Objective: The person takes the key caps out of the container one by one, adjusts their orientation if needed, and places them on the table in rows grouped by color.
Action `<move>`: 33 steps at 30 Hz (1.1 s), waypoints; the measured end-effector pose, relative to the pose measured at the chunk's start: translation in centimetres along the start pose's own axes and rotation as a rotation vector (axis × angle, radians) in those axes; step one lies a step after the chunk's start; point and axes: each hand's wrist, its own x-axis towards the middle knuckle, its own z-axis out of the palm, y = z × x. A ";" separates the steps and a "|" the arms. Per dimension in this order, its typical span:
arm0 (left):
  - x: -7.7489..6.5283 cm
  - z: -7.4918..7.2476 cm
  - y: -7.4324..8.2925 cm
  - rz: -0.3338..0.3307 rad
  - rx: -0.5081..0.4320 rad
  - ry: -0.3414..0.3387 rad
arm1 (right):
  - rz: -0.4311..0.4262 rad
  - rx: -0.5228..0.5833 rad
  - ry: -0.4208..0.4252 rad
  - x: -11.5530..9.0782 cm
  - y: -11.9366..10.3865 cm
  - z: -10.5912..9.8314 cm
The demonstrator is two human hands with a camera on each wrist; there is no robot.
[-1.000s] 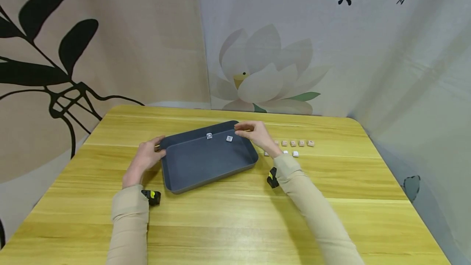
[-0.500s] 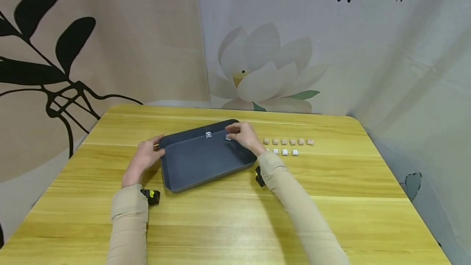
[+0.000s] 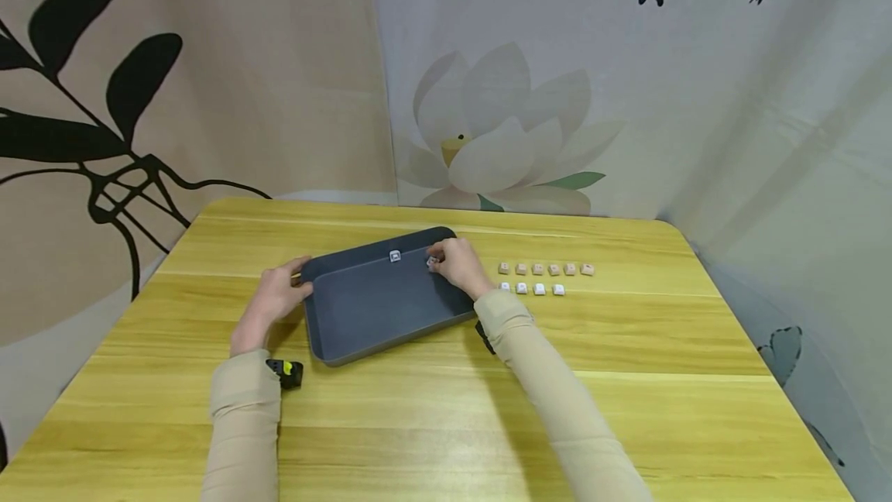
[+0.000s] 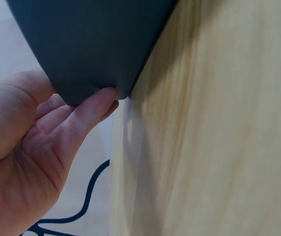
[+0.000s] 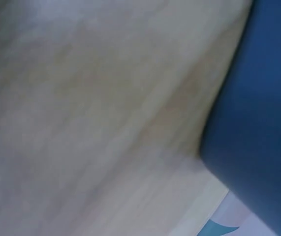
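A dark grey rectangular tray [image 3: 376, 308] lies at a slant on the wooden table. My left hand [image 3: 272, 297] grips its left end; in the left wrist view the thumb [image 4: 98, 101] and fingers close on the tray's corner [image 4: 96, 59]. Inside the tray's far right part, my right hand [image 3: 458, 266] pinches a small white keycap [image 3: 430, 261] between thumb and fingertips, which partly cover it. Another white keycap [image 3: 395, 256] sits by the tray's far wall. In the right wrist view only the tray's outer side [image 5: 258, 108] and the table show, without the hand.
Right of the tray, several beige keycaps [image 3: 537, 269] form a row on the table [image 3: 418, 424], with a row of white keycaps [image 3: 540, 289] nearer me. A printed curtain [image 3: 313, 99] hangs behind the table's far edge.
My right hand has moved left and down from the tray's right rim to the keycap inside and now pinches it. My left hand has stayed on the tray's left end.
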 end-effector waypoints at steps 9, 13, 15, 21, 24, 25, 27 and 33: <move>0.0 0.1 0.0 -0.005 0.009 0.001 | -0.013 -0.047 -0.002 0.1 0.0 0.1; 0.0 0.0 -0.1 0.003 0.008 0.004 | -0.035 -0.044 -0.003 0.1 0.1 0.1; 0.0 0.1 -0.1 0.004 0.008 0.003 | -0.048 -0.016 -0.002 0.1 0.3 0.0; 0.1 0.1 -0.2 -0.006 0.004 -0.007 | -0.082 0.117 -0.008 -0.2 0.7 -0.4; 0.1 0.1 -0.2 -0.004 -0.002 -0.006 | -0.078 0.200 -0.031 -0.6 0.8 -1.0; 0.1 0.0 -0.2 -0.003 -0.004 -0.006 | -0.077 0.229 -0.037 -0.8 0.8 -1.3; 0.1 0.0 -0.1 -0.001 -0.004 -0.004 | -0.062 0.293 -0.051 -1.2 0.8 -1.8; 0.1 0.0 0.1 0.001 -0.011 0.005 | -0.033 0.407 -0.065 -2.1 1.6 -3.4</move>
